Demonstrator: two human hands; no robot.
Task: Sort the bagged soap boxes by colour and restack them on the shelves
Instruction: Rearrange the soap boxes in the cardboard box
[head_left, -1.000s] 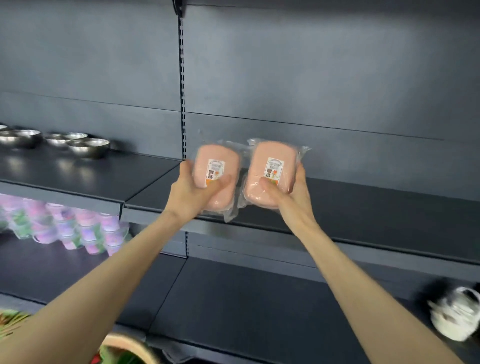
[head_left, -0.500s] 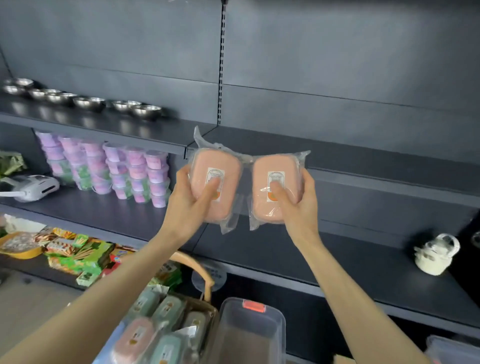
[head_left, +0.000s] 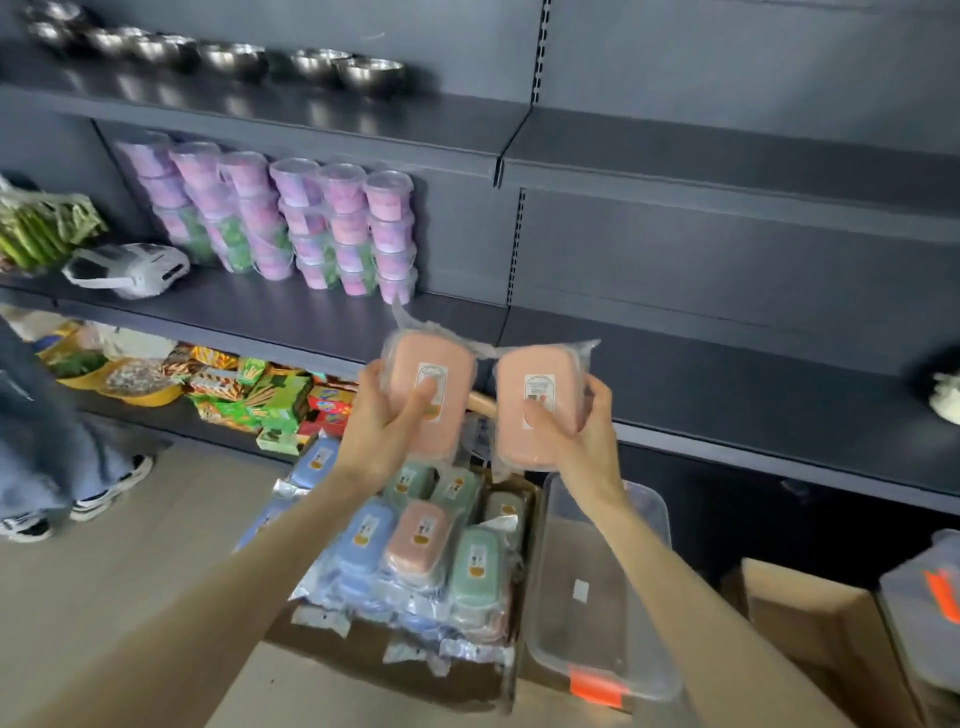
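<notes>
Pink soap boxes, long axes upright

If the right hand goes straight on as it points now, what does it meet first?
The right hand, holding a pink soap box, would probably meet the dark shelf first; depth is unclear.

Left pink bagged plastic soap box, right pink twin: upright, side by side, aloft. Blue/green/pink bagged boxes piled below.
</notes>
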